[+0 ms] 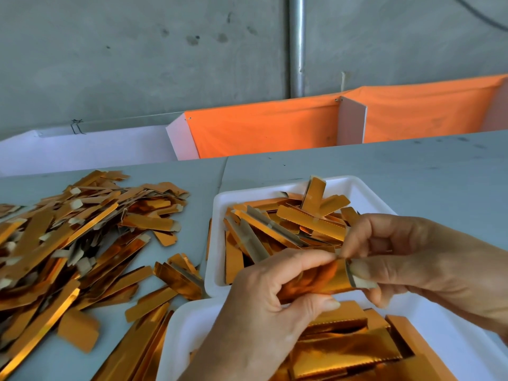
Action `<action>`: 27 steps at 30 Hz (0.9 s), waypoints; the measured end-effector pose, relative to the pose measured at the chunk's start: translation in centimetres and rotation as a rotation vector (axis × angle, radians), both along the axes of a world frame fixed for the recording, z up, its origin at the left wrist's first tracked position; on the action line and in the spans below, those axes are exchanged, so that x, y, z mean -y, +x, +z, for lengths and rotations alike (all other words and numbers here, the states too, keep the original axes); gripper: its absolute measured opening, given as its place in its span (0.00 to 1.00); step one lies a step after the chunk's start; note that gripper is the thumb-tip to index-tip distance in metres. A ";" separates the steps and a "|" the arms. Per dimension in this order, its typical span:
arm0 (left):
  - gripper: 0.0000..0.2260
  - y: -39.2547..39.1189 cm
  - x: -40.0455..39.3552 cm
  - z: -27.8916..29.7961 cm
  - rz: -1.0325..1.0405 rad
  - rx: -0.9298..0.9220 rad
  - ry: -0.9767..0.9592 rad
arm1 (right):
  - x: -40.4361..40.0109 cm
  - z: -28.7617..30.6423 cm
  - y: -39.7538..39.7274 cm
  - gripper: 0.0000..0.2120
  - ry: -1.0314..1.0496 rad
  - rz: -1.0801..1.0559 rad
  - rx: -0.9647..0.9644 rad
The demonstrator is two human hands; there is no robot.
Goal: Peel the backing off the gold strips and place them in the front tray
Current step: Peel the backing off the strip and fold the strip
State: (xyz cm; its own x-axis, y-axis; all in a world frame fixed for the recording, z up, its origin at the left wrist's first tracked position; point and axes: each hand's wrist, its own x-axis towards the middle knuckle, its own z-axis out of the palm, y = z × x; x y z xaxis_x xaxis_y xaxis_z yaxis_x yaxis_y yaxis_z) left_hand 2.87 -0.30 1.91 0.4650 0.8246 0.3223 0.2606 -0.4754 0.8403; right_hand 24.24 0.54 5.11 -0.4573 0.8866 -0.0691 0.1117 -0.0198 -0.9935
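A loose heap of gold strips [77, 243] covers the left half of the frame, spread over the grey counter [412, 171], some showing pale backing tabs at their ends. Right of the heap, at centre, stands a white tray [220, 204] filled with more strips lying crosswise. Below it, at the lower centre and right, the front tray [176, 334] holds shiny gold pieces. Above that tray the left hand [264, 303] curls its fingers [310, 261] around one gold strip [324, 279], thumb beneath. At the strip's right end the right hand [406, 259] pinches a pale backing tab [365, 283] between thumb and forefinger. Orange cloth [264, 127] hangs behind the counter at upper right, below a concrete wall [137, 50].
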 end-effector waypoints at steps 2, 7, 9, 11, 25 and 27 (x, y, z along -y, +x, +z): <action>0.17 -0.1 0.0 0.0 0.008 -0.006 0.012 | 0.1 0.1 -0.4 0.10 0.011 -0.018 0.011; 0.17 -0.1 -0.1 -0.4 0.021 -0.070 0.053 | 0.3 0.2 -1.1 0.04 0.017 -0.070 0.055; 0.17 -0.1 -0.1 -0.5 0.030 -0.104 0.056 | 0.4 0.2 -1.5 0.02 0.044 -0.096 0.116; 0.17 0.0 -0.1 -0.5 0.031 -0.108 0.039 | 0.5 0.2 -1.8 0.03 0.088 -0.140 0.191; 0.16 -0.8 -0.9 -1.2 0.019 0.179 -0.117 | 0.4 -0.4 -1.9 0.12 0.064 -0.027 -0.160; 0.16 -0.8 -0.9 -1.3 0.021 0.166 -0.094 | 0.4 -0.4 -2.2 0.08 0.111 -0.089 -0.093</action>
State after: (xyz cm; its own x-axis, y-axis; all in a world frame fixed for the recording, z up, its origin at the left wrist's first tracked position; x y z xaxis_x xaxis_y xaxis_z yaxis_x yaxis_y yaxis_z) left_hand 2.08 0.62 0.57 0.3938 0.8638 0.3142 0.1236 -0.3885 0.9131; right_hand 22.01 0.16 4.74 -0.3763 0.9238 0.0703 0.0216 0.0846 -0.9962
